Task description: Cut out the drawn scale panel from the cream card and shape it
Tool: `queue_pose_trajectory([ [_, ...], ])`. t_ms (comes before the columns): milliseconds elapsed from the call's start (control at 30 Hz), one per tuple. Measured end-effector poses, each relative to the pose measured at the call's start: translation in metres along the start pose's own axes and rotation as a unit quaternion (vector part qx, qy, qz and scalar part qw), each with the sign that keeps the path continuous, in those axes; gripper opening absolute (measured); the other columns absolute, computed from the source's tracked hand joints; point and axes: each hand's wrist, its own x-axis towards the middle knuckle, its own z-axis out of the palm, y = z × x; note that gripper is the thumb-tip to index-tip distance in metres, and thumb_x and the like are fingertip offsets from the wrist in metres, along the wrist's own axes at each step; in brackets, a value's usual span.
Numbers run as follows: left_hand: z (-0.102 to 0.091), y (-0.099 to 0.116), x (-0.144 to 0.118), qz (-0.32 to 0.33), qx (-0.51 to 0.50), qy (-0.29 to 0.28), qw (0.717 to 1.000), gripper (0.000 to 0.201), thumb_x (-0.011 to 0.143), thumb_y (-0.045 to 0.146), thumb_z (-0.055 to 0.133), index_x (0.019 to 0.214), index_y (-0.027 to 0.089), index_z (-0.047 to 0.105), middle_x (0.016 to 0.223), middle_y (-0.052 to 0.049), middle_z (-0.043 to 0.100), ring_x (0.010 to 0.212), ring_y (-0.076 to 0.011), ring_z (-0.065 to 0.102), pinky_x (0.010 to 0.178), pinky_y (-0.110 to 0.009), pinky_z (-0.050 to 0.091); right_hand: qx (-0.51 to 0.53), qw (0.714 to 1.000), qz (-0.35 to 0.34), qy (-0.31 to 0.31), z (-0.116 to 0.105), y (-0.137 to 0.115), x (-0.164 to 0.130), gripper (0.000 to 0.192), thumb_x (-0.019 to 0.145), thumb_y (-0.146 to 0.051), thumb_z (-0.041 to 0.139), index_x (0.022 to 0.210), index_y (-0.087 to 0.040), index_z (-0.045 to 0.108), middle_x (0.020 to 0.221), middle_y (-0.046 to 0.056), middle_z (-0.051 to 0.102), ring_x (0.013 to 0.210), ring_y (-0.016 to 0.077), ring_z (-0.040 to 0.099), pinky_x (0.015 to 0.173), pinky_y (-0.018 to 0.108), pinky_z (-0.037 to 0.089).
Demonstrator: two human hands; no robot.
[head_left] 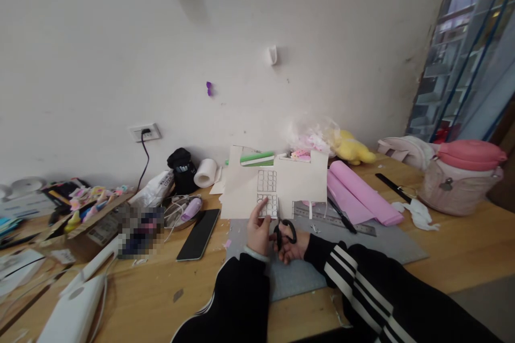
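Head view: I hold a cream card cut-out [277, 185] upright above the grey cutting mat [386, 244], scissors at its lower edge.
Card: it stands just above both hands, notched along the top, with two pencilled grids [267, 193] near its middle; thin strips hang from its bottom edge to the right of my hands.
Left hand [258, 231]: it pinches the card's lower edge beside the lower grid, thumb on the face towards me, fingers behind.
Right hand [293, 244]: its fingers are clenched through the black scissors' [284, 231] loops; the blades point up at the card's bottom edge, just right of my left thumb. Whether the blades are parted I cannot tell.
Doing it well: I judge the cut wants the card kept taut close to the blades, my left thumb clear of the line, and the card fed into the scissors rather than the scissors chased across it; short snips should keep to the drawn lines.
Risk: held in the air, the card may flex and drag the cut off line.
Beyond the hands: a steel ruler [336, 218] and a black pen [341, 216] lie on the mat just past my right hand; rolled pink paper [362, 193] sits farther right.
Left of the hands: a dark phone [199, 234] lies flat on the wooden table [161, 289].
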Motion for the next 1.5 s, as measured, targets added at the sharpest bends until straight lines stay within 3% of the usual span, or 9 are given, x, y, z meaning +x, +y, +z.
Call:
queue_pose_trajectory([
  [133, 0.004, 0.005, -0.002, -0.024, -0.015, -0.03, 0.999, 0.039, 0.07, 0.024, 0.06, 0.107, 0.014, 0.054, 0.073, -0.001, 0.064, 0.042, -0.0066, 0.049, 0.036, -0.018, 0.039, 0.005, 0.999, -0.034, 0.032, 0.0, -0.001, 0.002, 0.031, 0.089, -0.038, 0.037, 0.093, -0.012, 0.054, 0.064, -0.003, 0.054, 0.044, 0.0045, 0.048, 0.042, 0.018, 0.041],
  [400, 0.004, 0.006, -0.001, -0.03, -0.024, -0.05, 0.998, 0.036, 0.071, 0.023, 0.06, 0.106, 0.014, 0.054, 0.091, -0.005, 0.064, 0.049, -0.0066, 0.053, 0.041, -0.019, 0.043, -0.017, 0.997, -0.047, 0.066, 0.002, -0.001, 0.001, 0.027, 0.088, -0.035, 0.042, 0.092, -0.011, 0.054, 0.068, -0.002, 0.056, 0.044, 0.0035, 0.047, 0.039, 0.016, 0.039],
  [533, 0.003, 0.003, -0.001, -0.026, -0.02, -0.063, 0.997, 0.038, 0.072, 0.022, 0.06, 0.108, 0.014, 0.053, 0.087, -0.005, 0.065, 0.045, -0.0059, 0.051, 0.041, -0.02, 0.043, -0.031, 0.995, -0.051, 0.081, 0.003, -0.001, 0.001, 0.025, 0.088, -0.033, 0.043, 0.09, -0.011, 0.055, 0.066, -0.003, 0.055, 0.043, 0.0032, 0.046, 0.039, 0.016, 0.039],
  [733, 0.001, 0.001, 0.0, 0.001, -0.014, -0.064, 0.998, 0.034, 0.073, 0.018, 0.061, 0.106, 0.014, 0.055, 0.113, -0.01, 0.059, 0.07, -0.0121, 0.061, 0.068, -0.03, 0.051, -0.059, 0.991, -0.063, 0.103, 0.002, 0.002, 0.004, 0.024, 0.087, -0.032, 0.044, 0.084, -0.011, 0.055, 0.059, -0.005, 0.052, 0.04, 0.0025, 0.044, 0.037, 0.015, 0.037],
  [867, 0.0, -0.002, 0.001, 0.007, -0.01, -0.069, 0.998, 0.034, 0.073, 0.02, 0.061, 0.106, 0.014, 0.055, 0.116, -0.011, 0.057, 0.082, -0.0166, 0.062, 0.075, -0.035, 0.05, -0.075, 0.988, -0.07, 0.119, 0.001, 0.005, 0.006, 0.024, 0.087, -0.032, 0.044, 0.081, -0.011, 0.054, 0.056, -0.007, 0.049, 0.037, 0.0017, 0.04, 0.034, 0.014, 0.034],
  [1333, -0.009, -0.014, 0.011, 0.015, -0.015, -0.055, 0.998, 0.029, 0.079, 0.02, 0.057, 0.107, 0.015, 0.053, 0.115, -0.008, 0.054, 0.093, -0.0198, 0.057, 0.076, -0.039, 0.048, -0.122, 0.985, -0.03, 0.121, -0.011, -0.007, -0.002, 0.027, 0.088, -0.034, 0.042, 0.079, -0.011, 0.054, 0.052, -0.008, 0.045, 0.033, 0.0006, 0.034, 0.03, 0.013, 0.028],
  [1500, -0.017, -0.014, 0.016, -0.003, -0.027, -0.063, 0.998, 0.029, 0.08, 0.022, 0.056, 0.108, 0.015, 0.053, 0.111, -0.007, 0.058, 0.08, -0.0157, 0.06, 0.071, -0.035, 0.049, -0.147, 0.982, -0.015, 0.118, -0.022, -0.015, -0.005, 0.029, 0.088, -0.036, 0.042, 0.078, -0.011, 0.053, 0.051, -0.009, 0.044, 0.032, 0.0004, 0.032, 0.03, 0.013, 0.027],
])
